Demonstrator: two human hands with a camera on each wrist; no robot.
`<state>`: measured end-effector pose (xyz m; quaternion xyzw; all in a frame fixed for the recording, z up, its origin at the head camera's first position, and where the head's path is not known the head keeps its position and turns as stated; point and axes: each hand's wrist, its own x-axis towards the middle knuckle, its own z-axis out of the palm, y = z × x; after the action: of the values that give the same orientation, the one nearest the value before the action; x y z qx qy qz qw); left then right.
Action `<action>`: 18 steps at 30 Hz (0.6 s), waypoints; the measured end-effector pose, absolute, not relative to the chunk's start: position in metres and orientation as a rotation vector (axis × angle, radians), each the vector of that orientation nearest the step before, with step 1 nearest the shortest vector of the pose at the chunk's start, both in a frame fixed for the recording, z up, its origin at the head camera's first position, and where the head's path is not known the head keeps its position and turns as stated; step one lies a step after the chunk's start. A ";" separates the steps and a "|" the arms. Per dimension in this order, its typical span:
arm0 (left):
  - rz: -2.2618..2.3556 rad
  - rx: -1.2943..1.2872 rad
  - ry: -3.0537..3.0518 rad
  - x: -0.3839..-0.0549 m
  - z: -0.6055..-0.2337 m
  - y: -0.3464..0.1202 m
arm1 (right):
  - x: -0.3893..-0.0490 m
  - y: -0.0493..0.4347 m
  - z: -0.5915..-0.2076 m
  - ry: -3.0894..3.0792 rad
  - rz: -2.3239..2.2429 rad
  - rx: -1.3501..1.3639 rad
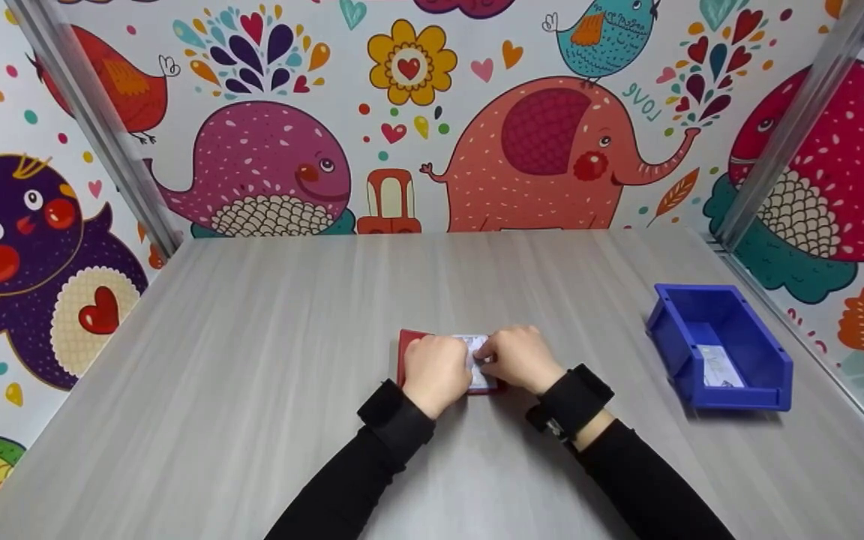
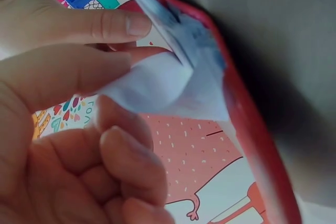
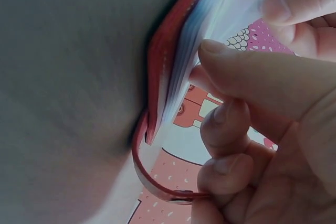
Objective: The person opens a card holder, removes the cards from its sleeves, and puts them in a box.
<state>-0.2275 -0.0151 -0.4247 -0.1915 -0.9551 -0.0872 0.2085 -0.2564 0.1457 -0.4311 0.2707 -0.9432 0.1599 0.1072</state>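
Note:
A small red card holder [image 1: 407,346] lies opened out on the table, with clear plastic sleeves [image 3: 184,66] stacked inside it. My left hand [image 1: 436,373] covers its left half and pinches one limp, translucent sleeve [image 2: 157,85] between thumb and forefinger, lifting it off the cover. At the right half, my right hand [image 1: 522,358] pinches the edge of the sleeves with thumb and forefinger, its other fingers curled. A red strap [image 3: 142,166] with a snap loops out from the cover, its end close to those curled fingers.
To the right stands a blue plastic bin [image 1: 747,397] with a pale printed card [image 1: 718,367] inside. Cartoon-printed walls [image 1: 417,150] close off the back and both sides of the wood-grain table [image 1: 252,337]. Black bands [image 1: 571,401] circle both wrists.

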 end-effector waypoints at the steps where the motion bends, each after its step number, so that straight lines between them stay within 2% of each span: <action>1: -0.242 -0.533 -2.655 -0.228 -0.425 -0.015 | -0.256 0.146 -0.431 -2.776 0.471 0.797; 18: -0.301 -0.523 -2.692 -0.229 -0.417 -0.022 | -0.256 0.148 -0.431 -2.712 0.488 0.787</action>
<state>-0.2288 -0.0215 -0.4169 -0.1861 -0.9580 -0.1070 0.1900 -0.2558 0.1484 -0.4308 0.2721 -0.9374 0.1686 0.1375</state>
